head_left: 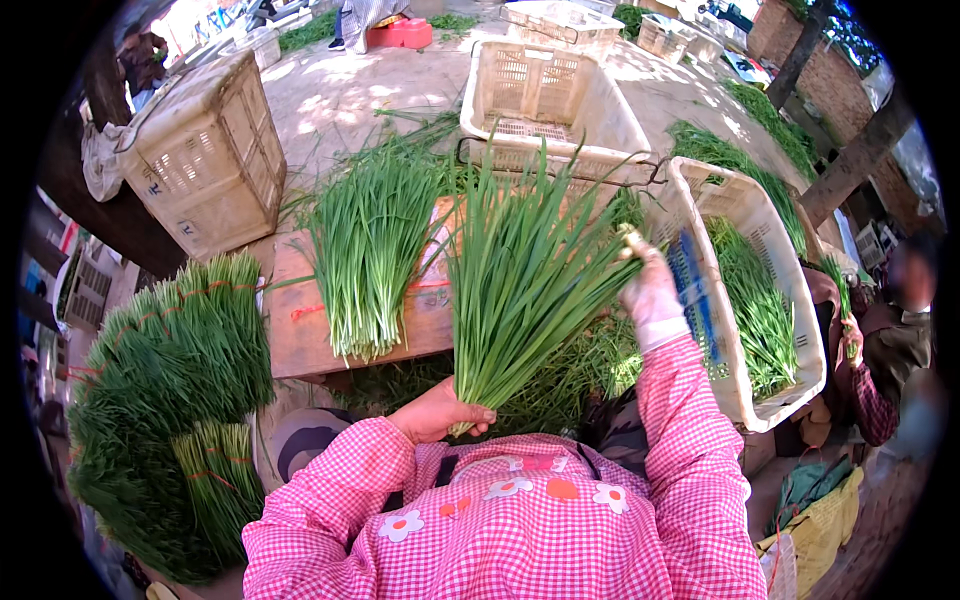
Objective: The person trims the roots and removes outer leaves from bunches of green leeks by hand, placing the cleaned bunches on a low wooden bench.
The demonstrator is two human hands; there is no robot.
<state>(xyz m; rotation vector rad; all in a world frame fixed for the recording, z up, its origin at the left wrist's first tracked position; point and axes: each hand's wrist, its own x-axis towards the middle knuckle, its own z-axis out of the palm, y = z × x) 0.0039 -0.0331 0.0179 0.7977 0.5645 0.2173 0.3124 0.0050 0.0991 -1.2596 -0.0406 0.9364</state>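
My left hand (440, 410) is closed around the lower ends of a loose bunch of garlic chives (530, 285), whose long green leaves fan upward and to the right. My right hand (652, 285) is raised beside the bunch, its fingers closed on a few chives with pale ends (630, 238) showing at the fingertips. Just left of the bunch, a pile of chives (370, 250) lies on a reddish wooden board (295, 335), pale stems toward me.
Bundled chives tied with red bands (165, 370) are heaped at left. A crate of chives (735, 390) stands at right, near another person (905, 330) holding chives. Ahead is an open crate (615, 110); far left stands an upended crate (205, 160). Cut leaves (560, 390) lie below the board.
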